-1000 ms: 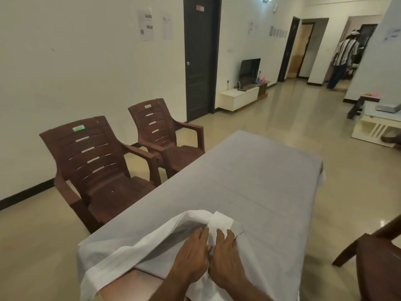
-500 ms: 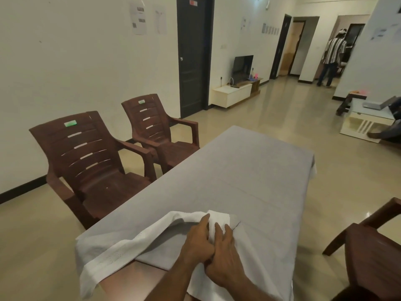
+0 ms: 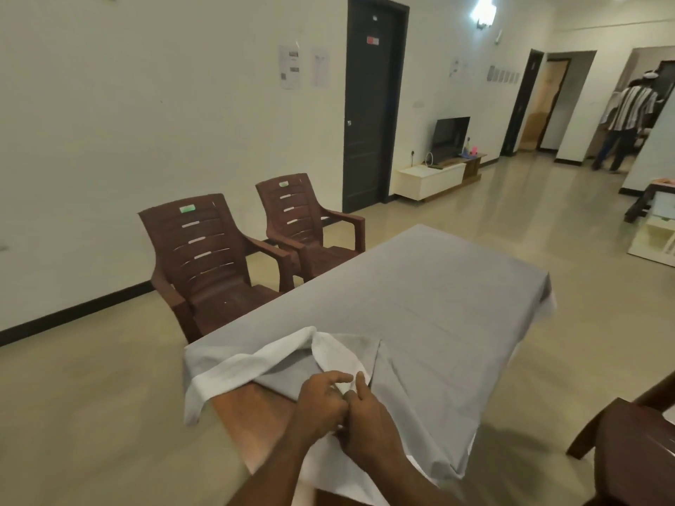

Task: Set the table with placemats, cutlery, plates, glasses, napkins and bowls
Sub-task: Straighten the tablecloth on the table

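Grey tablecloth (image 3: 420, 297) covers table; both hands' fingers (image 3: 334, 379) pinch its folded-back white edge.

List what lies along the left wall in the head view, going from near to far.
Near chair → far chair → dark door → white cabinet → TV.

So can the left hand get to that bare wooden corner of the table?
Probably yes. The left hand sits just beside the bare wooden corner, and nothing lies between them; the folded-back tablecloth leaves it uncovered.
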